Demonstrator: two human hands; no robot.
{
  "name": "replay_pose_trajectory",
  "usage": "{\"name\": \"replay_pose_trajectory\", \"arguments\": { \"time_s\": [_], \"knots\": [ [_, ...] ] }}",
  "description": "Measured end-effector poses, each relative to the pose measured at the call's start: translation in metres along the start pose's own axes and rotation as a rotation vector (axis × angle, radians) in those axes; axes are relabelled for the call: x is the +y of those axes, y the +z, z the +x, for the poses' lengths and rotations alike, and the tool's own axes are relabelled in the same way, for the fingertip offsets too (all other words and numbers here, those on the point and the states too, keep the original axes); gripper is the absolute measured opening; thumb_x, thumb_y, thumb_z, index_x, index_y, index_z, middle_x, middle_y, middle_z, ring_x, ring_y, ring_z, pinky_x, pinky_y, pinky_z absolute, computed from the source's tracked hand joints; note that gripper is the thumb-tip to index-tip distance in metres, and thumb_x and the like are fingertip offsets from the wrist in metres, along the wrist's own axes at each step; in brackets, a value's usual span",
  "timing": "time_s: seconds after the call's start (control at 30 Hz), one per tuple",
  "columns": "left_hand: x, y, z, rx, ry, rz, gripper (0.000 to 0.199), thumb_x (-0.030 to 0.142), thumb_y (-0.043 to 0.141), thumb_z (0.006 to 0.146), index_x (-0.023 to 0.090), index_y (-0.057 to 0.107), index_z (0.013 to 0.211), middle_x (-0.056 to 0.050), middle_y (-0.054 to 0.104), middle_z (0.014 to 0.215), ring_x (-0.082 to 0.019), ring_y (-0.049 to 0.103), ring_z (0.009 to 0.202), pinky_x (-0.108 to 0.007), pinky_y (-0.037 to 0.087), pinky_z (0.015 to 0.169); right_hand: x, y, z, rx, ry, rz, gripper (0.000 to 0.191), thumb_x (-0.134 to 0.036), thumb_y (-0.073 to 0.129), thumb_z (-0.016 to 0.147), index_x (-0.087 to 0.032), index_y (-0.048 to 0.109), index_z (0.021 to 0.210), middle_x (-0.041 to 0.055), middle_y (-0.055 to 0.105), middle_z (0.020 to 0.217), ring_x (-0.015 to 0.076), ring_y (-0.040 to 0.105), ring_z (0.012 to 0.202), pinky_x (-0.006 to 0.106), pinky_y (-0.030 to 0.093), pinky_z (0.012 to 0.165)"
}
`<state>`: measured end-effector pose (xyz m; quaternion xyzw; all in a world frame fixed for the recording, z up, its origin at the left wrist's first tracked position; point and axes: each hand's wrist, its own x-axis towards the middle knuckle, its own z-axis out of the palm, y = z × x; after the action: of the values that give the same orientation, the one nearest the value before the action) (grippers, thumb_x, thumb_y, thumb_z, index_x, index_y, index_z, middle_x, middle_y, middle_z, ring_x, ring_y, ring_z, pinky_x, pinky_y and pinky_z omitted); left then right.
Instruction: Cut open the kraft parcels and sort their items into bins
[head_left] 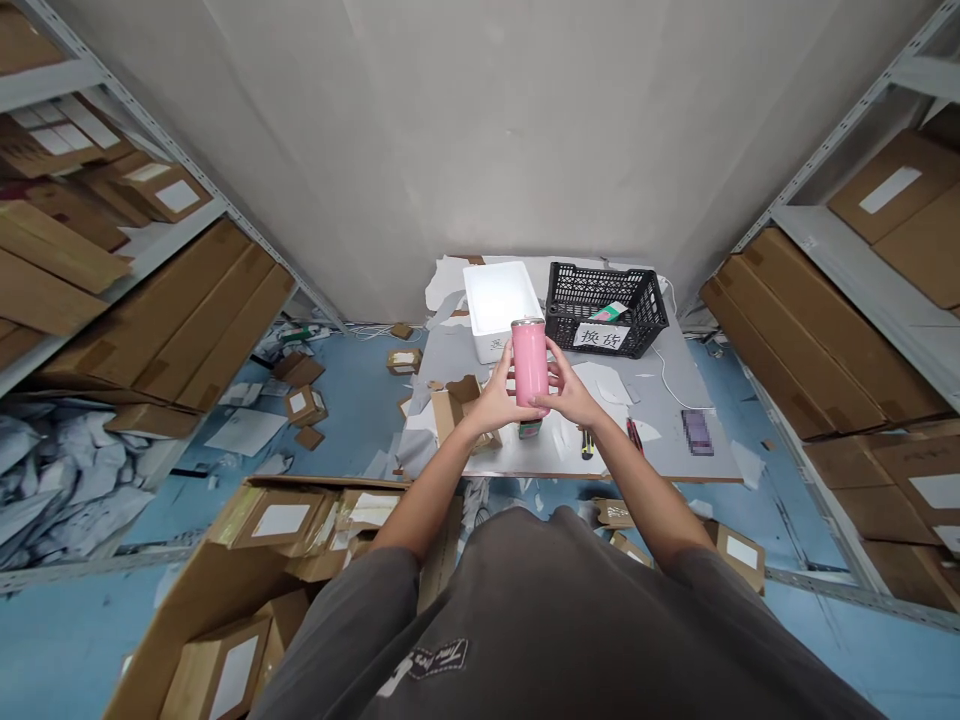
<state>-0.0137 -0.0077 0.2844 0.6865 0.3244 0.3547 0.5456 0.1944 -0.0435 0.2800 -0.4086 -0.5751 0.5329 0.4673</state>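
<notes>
A pink tumbler point(531, 365) with a silver rim is held upright between my two hands, above the table. My left hand point(496, 398) grips it from the left side, its thumb across the lower front. From the right, my right hand point(571, 392) has its fingers wrapped around the tumbler, its thumb low on the front. Below the tumbler a small dark green and pink item point(530, 429) shows on the table, partly hidden. An opened cardboard box point(450, 408) lies beside my left hand.
At the table's back stand a white bin point(480, 325) and a black crate point(559, 312) with a green-and-white packet point(609, 312) inside. A yellow-black cutter point(587, 444), a red-handled tool point(634, 436) and a phone-like pixelated item point(697, 432) lie right. A large carton point(195, 560) stands front left; box-filled shelves flank both sides.
</notes>
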Motion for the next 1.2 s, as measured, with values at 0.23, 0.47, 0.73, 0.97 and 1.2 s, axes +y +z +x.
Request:
{"name": "replay_pose_trajectory", "arguments": {
  "time_s": [0.23, 0.47, 0.73, 0.97, 1.2],
  "knots": [
    [0.004, -0.004, -0.003, -0.065, 0.011, -0.039, 0.159, 0.044, 0.106, 0.064, 0.044, -0.004, 0.179, -0.019, 0.038, 0.174, -0.038, 0.061, 0.142, -0.05, 0.062, 0.106, 0.002, -0.005, -0.001, -0.047, 0.025, 0.04, 0.143, -0.056, 0.098, 0.076, -0.042, 0.002, 0.181, 0.0156, 0.053, 0.16, 0.0359, 0.065, 0.134, 0.054, 0.065, 0.102],
    [0.004, -0.004, -0.001, 0.009, -0.002, 0.019, 0.149, 0.043, 0.102, 0.069, 0.042, 0.003, 0.18, -0.019, 0.04, 0.172, -0.037, 0.064, 0.135, -0.052, 0.064, 0.103, 0.004, -0.005, -0.001, 0.02, 0.024, -0.023, 0.136, -0.055, 0.095, 0.079, -0.04, 0.008, 0.182, 0.0152, 0.052, 0.163, 0.0349, 0.065, 0.134, 0.054, 0.063, 0.106],
    [0.007, 0.001, -0.001, 0.022, -0.014, 0.027, 0.157, 0.039, 0.105, 0.064, 0.043, -0.001, 0.18, -0.019, 0.035, 0.175, -0.039, 0.058, 0.143, -0.054, 0.063, 0.107, 0.006, -0.006, 0.003, 0.026, 0.028, -0.031, 0.135, -0.057, 0.096, 0.077, -0.039, 0.012, 0.181, 0.0137, 0.054, 0.16, 0.0333, 0.068, 0.129, 0.054, 0.062, 0.108],
    [-0.018, -0.008, 0.003, -0.136, -0.049, -0.186, 0.16, 0.037, 0.104, 0.064, 0.05, -0.008, 0.177, -0.019, 0.03, 0.179, -0.039, 0.06, 0.143, -0.054, 0.063, 0.105, 0.009, -0.012, 0.006, -0.018, 0.063, -0.026, 0.136, -0.05, 0.097, 0.074, -0.04, 0.013, 0.181, 0.0133, 0.06, 0.151, 0.0315, 0.07, 0.122, 0.055, 0.062, 0.106],
    [-0.033, -0.018, 0.011, -0.128, -0.078, -0.095, 0.148, 0.041, 0.103, 0.067, 0.044, 0.007, 0.18, -0.019, 0.038, 0.174, -0.035, 0.065, 0.136, -0.053, 0.061, 0.107, 0.03, -0.016, 0.008, 0.021, 0.085, -0.035, 0.137, -0.045, 0.097, 0.071, -0.039, 0.014, 0.181, 0.0118, 0.061, 0.146, 0.0303, 0.069, 0.118, 0.055, 0.062, 0.104]
  ]
}}
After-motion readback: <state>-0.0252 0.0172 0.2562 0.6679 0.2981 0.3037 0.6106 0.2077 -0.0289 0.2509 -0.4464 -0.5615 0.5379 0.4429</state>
